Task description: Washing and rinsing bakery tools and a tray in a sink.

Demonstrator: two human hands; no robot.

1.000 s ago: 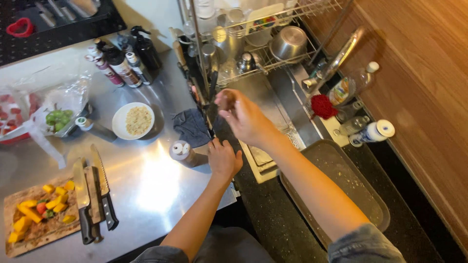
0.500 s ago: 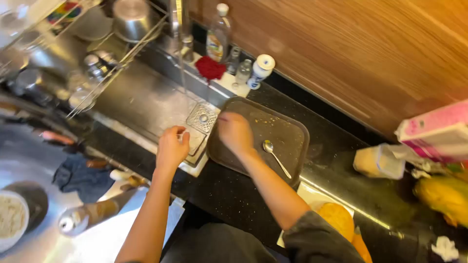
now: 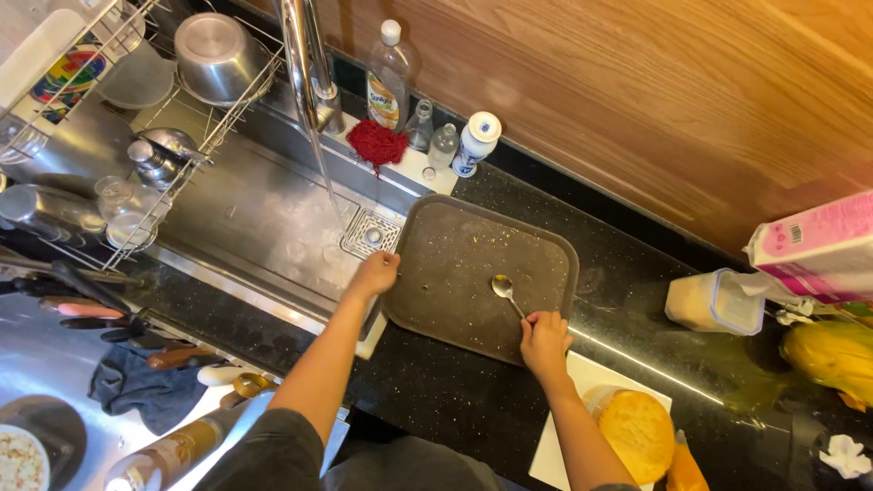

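Note:
A dark rectangular tray (image 3: 455, 241) with crumbs on it lies on the black counter beside the steel sink (image 3: 255, 218). My left hand (image 3: 375, 273) grips the tray's left edge, over the sink rim. A metal spoon (image 3: 506, 291) lies in the tray. My right hand (image 3: 544, 341) rests at the tray's near edge and holds the spoon's handle end.
The tap (image 3: 309, 64) runs water into the sink. Behind it are a red scrubber (image 3: 376, 142), a soap bottle (image 3: 387, 77) and small bottles. A dish rack (image 3: 173, 109) holds a steel bowl. A yellow round food (image 3: 637, 432) sits on a white board; a plastic box (image 3: 714, 302) and pink carton (image 3: 814, 245) stand right.
The view swung right from the steel worktop to the sink. My left hand moved onto the tray's edge and my right hand came down to the spoon's handle.

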